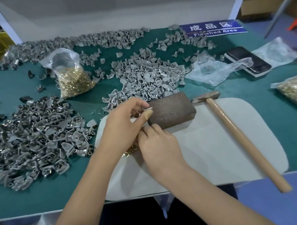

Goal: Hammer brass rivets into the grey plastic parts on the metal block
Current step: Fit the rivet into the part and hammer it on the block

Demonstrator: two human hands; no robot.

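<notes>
The left hand (124,122) has its fingers (139,106) curled round a small grey plastic part (147,110), pinching it at the near-left corner of the rusty metal block (171,110), apparently to seat it flat where it can take a blow. Just below those fingers, the right hand (159,148) is curled downward with its fingertips (150,129) against the block's near edge; whether it pinches a rivet I cannot tell, though loose brass rivets (130,150) peek out under it on the white mat (214,151). The hammer (238,135) lies untouched to the right of both hands, handle toward the desk (42,196) edge, ready for the right hand. Heaps of grey parts (149,78) lie beyond the fingers.
</notes>
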